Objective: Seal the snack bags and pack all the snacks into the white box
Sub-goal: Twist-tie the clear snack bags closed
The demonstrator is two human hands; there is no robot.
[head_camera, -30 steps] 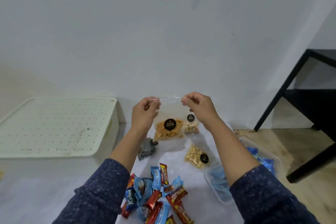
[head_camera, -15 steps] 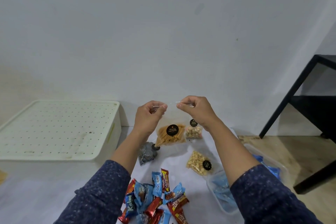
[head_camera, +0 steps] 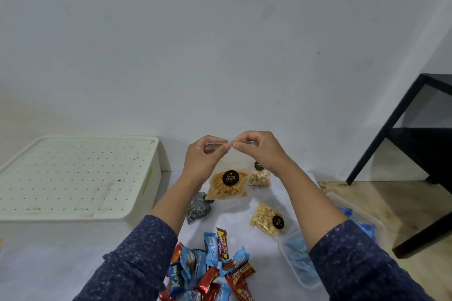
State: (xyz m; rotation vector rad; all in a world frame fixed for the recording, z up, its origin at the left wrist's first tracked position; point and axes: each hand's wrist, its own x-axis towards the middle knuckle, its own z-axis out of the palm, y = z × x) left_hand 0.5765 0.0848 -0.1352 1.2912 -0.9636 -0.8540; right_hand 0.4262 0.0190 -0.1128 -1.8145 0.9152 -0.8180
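Observation:
I hold up a clear snack bag of orange sticks (head_camera: pixel 228 184) with a black round label. My left hand (head_camera: pixel 204 157) and my right hand (head_camera: pixel 260 151) both pinch its top strip, fingertips almost touching at the middle. Behind it a small bag of round puffs (head_camera: pixel 259 176) stands near the wall. A bag of pale nuts (head_camera: pixel 267 220) lies on the white surface. A pile of red and blue wrapped bars (head_camera: pixel 212 269) lies near me. The white box (head_camera: pixel 80 178), its perforated lid on, sits at the left.
A crumpled black-and-white wrapper (head_camera: pixel 198 208) lies under my left forearm. A clear plastic tub (head_camera: pixel 300 264) with blue packets sits under my right arm. A black table frame (head_camera: pixel 415 154) stands at the right on a wooden floor. The wall is close behind.
My two hands have slid toward each other along the bag's top strip, from its corners to the middle. The bag stays lifted in the same place.

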